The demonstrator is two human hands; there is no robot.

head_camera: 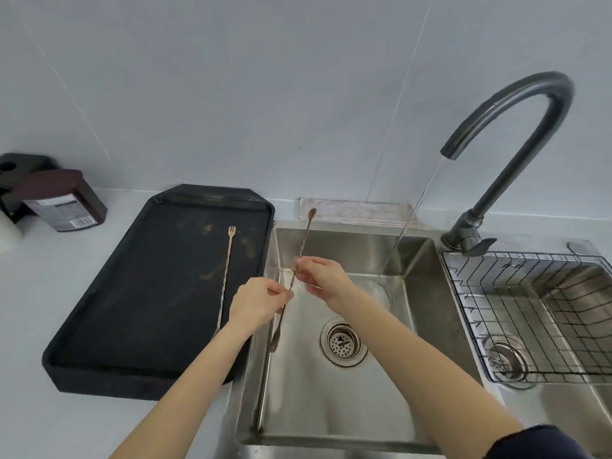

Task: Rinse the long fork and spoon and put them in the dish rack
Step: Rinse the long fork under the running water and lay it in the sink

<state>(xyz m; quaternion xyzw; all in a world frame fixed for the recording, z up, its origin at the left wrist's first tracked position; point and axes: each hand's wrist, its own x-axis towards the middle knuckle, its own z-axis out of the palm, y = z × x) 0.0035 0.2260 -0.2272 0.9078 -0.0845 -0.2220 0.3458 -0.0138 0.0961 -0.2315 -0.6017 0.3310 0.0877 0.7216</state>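
A long thin metal spoon [303,240] is held over the left edge of the sink [344,409], its bowl pointing up toward the wall. My right hand [323,276] pinches the middle of its twisted stem and my left hand [258,301] grips it lower down; the lower end hangs into the basin. A matching long fork [227,260] lies lengthwise on the black tray [109,326], tines toward the wall, its near end hidden behind my left forearm. The wire dish rack [470,309] sits in the right basin.
Water runs from the grey gooseneck faucet [516,104] into the sink's back right area, apart from the spoon. A folded cloth [357,212] lies behind the sink. A brown bottle [63,202] lies on the counter at far left. The sink drain [342,341] is open.
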